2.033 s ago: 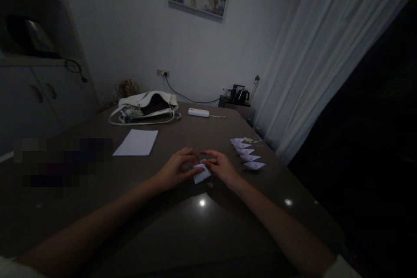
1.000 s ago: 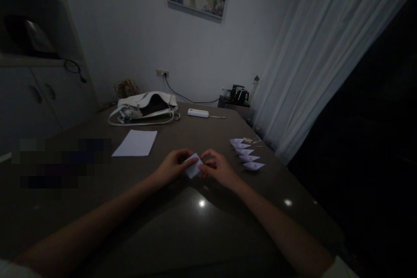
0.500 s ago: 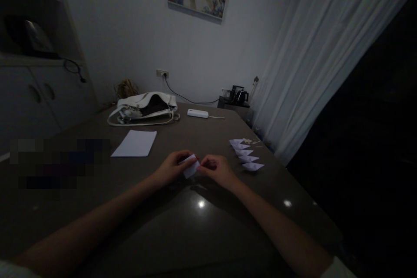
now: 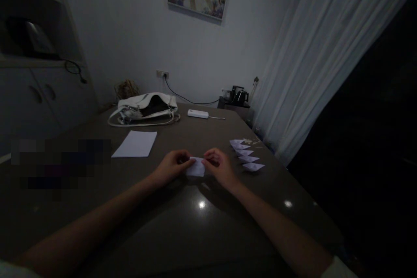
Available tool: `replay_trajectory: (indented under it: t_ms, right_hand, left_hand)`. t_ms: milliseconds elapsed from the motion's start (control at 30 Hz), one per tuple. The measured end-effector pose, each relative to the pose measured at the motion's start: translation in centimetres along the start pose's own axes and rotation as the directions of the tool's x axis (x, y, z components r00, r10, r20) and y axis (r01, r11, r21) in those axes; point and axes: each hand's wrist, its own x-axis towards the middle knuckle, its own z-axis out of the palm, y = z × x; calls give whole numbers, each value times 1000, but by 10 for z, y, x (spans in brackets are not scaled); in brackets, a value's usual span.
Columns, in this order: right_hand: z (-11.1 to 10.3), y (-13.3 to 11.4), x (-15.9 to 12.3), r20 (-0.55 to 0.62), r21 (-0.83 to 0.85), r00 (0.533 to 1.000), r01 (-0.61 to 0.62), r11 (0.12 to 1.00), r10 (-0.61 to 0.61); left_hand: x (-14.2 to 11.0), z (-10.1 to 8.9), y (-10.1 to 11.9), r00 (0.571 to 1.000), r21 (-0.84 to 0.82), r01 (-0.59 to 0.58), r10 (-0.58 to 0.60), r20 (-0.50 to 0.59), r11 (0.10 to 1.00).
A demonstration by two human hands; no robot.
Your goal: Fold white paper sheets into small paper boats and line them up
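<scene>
I wore pale, whitish sleeves: only the edge of my left sleeve (image 4: 18, 270) and that of my right sleeve (image 4: 339, 268) showed, both plain and softly rumpled. My forearms (image 4: 114, 206) were slim and uncovered, tapering to narrow wrists, and my left hand (image 4: 172, 167) and right hand (image 4: 223, 169) were bare, with slender fingers, their nails too dim to make out.

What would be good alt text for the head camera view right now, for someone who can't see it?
Left hand and right hand hold a small folded paper between them over a dark table. Five folded paper boats line up at right; a stack of white paper and a white bag lie at left.
</scene>
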Motion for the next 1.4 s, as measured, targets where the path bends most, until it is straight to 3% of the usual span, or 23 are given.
replay_trajectory:
  t_ms: [133,467,833,1033,1133,1233,1400]
  right_hand:
    - [0,0,0,-13,14,1000,12,1000,-12]
    - [-4,6,4,5,31,997,-72,997,72]
    - [-5,-6,0,-20,-125,995,91,988,-94]
    - [-8,-10,-1,17,-214,969,243,946,-245]
    - [-10,-10,0,55,-320,950,310,895,-309]
    - [-13,-8,1,94,-373,948,317,872,-305]
    - [-14,-2,3,152,-451,969,242,859,-194]
  left_hand:
    - [-1,0,0,998,27,-44,43,37,999]
    - [-1,-1,4,999,-165,14,-6,44,986]
    - [-1,-3,4,999,-3,-38,38,-16,999]
    - [-3,-9,5,957,322,-247,282,-68,914]
    - [-3,-11,4,929,389,-320,366,-50,864]
    - [-4,-11,4,922,418,-338,386,-35,844]
    - [-7,-11,9,916,453,-353,401,-10,819]
